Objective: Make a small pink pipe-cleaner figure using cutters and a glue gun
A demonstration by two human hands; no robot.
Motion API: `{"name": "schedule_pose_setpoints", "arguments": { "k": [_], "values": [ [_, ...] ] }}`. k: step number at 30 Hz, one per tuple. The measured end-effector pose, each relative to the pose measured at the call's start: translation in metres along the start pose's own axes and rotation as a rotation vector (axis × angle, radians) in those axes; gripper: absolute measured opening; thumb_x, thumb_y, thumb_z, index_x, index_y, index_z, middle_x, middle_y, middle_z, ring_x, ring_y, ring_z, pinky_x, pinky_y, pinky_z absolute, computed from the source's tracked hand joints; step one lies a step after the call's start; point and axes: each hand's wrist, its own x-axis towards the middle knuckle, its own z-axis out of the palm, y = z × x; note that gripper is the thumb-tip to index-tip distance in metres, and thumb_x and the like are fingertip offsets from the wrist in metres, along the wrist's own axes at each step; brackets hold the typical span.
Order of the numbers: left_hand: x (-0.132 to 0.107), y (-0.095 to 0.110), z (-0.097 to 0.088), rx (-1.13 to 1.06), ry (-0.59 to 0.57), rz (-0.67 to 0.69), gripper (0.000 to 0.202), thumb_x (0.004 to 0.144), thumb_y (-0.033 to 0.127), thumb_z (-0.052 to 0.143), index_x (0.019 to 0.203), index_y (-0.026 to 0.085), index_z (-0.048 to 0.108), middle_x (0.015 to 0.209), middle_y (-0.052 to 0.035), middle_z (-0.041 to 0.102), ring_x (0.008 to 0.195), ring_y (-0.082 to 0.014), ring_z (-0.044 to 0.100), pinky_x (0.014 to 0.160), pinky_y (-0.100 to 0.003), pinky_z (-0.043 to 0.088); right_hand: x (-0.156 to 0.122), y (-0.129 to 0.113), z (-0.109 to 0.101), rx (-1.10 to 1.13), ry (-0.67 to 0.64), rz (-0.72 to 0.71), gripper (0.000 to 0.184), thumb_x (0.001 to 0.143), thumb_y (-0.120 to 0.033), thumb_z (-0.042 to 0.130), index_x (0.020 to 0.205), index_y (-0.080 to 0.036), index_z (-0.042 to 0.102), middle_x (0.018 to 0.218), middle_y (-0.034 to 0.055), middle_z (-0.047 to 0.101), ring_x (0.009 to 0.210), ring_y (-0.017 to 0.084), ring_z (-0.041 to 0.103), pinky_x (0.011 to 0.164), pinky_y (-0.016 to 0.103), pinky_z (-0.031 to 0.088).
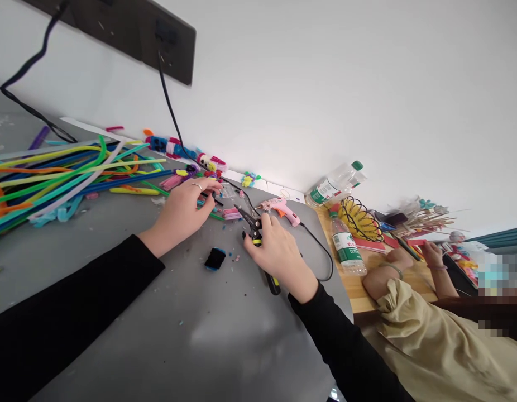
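Gray table, pliers in the right hand

No text can be read, the nearer bottle's label being too small and blurred.

The right grip hides the middle of the pliers.
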Motion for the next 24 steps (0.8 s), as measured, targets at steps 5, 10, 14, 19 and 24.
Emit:
{"name": "schedule_pose_setpoints", "arguments": {
  "k": [5, 10, 14, 19, 24],
  "values": [
    [-0.001, -0.001, 0.003, 0.005, -0.003, 0.042, 0.034, 0.094, 0.029, 0.044, 0.114, 0.019, 0.071, 0.119, -0.0122, 0.077, 0.109, -0.0303, 0.072, 0.096, -0.041, 0.058, 0.002, 0.008, 0.003, -0.072, 0.011, -0.017, 0.025, 0.098, -0.042, 0.053, 0.110, -0.019, 0.053, 0.103, 0.0109, 0.063, 0.085, 0.027, 0.064, 0.066, 0.033, 0.039],
    [-0.002, -0.002, 0.007, 0.054, -0.002, 0.082, 0.033, 0.094, 0.026, 0.044, 0.112, 0.018, 0.071, 0.119, -0.0130, 0.077, 0.118, -0.0329, 0.069, 0.101, -0.045, 0.056, 0.002, 0.012, 0.008, -0.125, -0.025, -0.008, 0.028, 0.100, -0.045, 0.053, 0.108, -0.018, 0.054, 0.104, 0.0110, 0.064, 0.085, 0.026, 0.065, 0.065, 0.032, 0.037],
    [-0.002, -0.002, 0.008, 0.055, -0.009, 0.085, 0.034, 0.094, 0.025, 0.044, 0.113, 0.017, 0.071, 0.121, -0.0140, 0.076, 0.120, -0.0339, 0.068, 0.103, -0.047, 0.056, 0.005, 0.012, 0.013, -0.156, -0.040, -0.033, 0.031, 0.101, -0.048, 0.051, 0.111, -0.018, 0.054, 0.107, 0.0113, 0.065, 0.087, 0.026, 0.067, 0.066, 0.032, 0.037],
    [-0.002, -0.002, 0.007, 0.055, -0.028, 0.086, 0.035, 0.095, 0.025, 0.043, 0.115, 0.018, 0.071, 0.120, -0.0127, 0.076, 0.122, -0.0324, 0.067, 0.103, -0.045, 0.055, 0.010, 0.012, 0.015, -0.168, -0.052, -0.037, 0.032, 0.102, -0.047, 0.049, 0.113, -0.017, 0.055, 0.108, 0.0119, 0.066, 0.089, 0.029, 0.069, 0.067, 0.034, 0.040],
    [-0.002, -0.003, 0.009, 0.068, -0.027, 0.091, 0.034, 0.095, 0.024, 0.044, 0.114, 0.017, 0.071, 0.121, -0.0132, 0.076, 0.123, -0.0331, 0.067, 0.105, -0.047, 0.054, 0.021, 0.009, 0.014, -0.177, -0.063, -0.036, 0.033, 0.102, -0.048, 0.049, 0.114, -0.018, 0.055, 0.112, 0.0126, 0.067, 0.092, 0.029, 0.070, 0.072, 0.035, 0.044]
  ]
}}
